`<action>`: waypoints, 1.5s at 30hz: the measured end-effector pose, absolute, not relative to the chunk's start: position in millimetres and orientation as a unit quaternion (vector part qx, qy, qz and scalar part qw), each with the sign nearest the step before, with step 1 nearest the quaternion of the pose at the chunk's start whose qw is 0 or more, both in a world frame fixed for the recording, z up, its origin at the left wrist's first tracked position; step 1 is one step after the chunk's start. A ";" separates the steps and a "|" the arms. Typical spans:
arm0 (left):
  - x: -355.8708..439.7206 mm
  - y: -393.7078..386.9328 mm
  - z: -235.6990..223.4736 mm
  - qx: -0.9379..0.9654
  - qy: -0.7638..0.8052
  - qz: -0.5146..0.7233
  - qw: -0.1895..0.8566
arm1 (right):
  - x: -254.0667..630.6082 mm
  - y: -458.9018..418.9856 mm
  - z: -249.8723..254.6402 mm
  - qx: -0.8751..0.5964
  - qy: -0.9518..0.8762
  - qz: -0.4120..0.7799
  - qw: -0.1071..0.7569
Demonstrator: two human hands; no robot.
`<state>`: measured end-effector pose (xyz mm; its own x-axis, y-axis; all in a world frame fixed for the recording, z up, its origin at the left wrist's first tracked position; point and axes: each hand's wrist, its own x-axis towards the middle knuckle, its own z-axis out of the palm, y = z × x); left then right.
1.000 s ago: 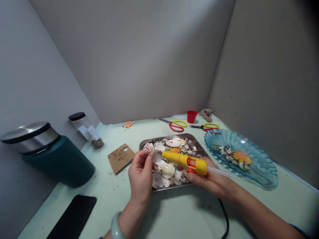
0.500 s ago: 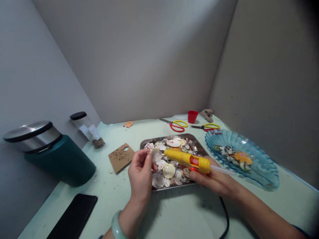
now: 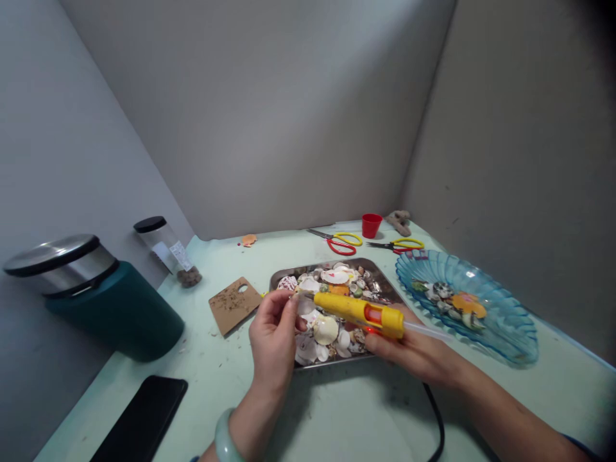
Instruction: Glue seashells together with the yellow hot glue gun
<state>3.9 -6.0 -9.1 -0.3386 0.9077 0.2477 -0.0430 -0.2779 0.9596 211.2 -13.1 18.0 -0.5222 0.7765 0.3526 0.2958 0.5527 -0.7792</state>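
Note:
My right hand is wrapped round a yellow glue gun, whose clear glue stick juts from its back end. The gun's nozzle points left, at the fingertips of my left hand. Between thumb and fingers, that hand pinches a pale, whitish shell; the nozzle tip is right at it, though I cannot tell whether they touch. Both hands are over the near part of a metal tray full of assorted shells. My fingers hide part of the held shell.
On the right lies a blue scalloped dish with shells and an orange piece. Two pairs of scissors and a red cup are at the back. Leftward are a brown card, a jar, a teal bottle and a black phone.
The glue gun has shifted very slightly left, its nozzle closer over the shell. My left hand keeps its pinch and has barely moved.

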 end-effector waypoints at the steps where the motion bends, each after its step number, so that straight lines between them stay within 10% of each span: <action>1: 3.9 -6.1 -9.0 0.449 0.482 0.661 0.360 | 211.3 -13.4 18.5 -0.331 -0.803 0.338 0.362; 45: 4.6 -6.7 -7.0 0.433 0.464 0.658 0.404 | 219.2 -11.8 15.5 -0.347 -0.807 0.300 0.372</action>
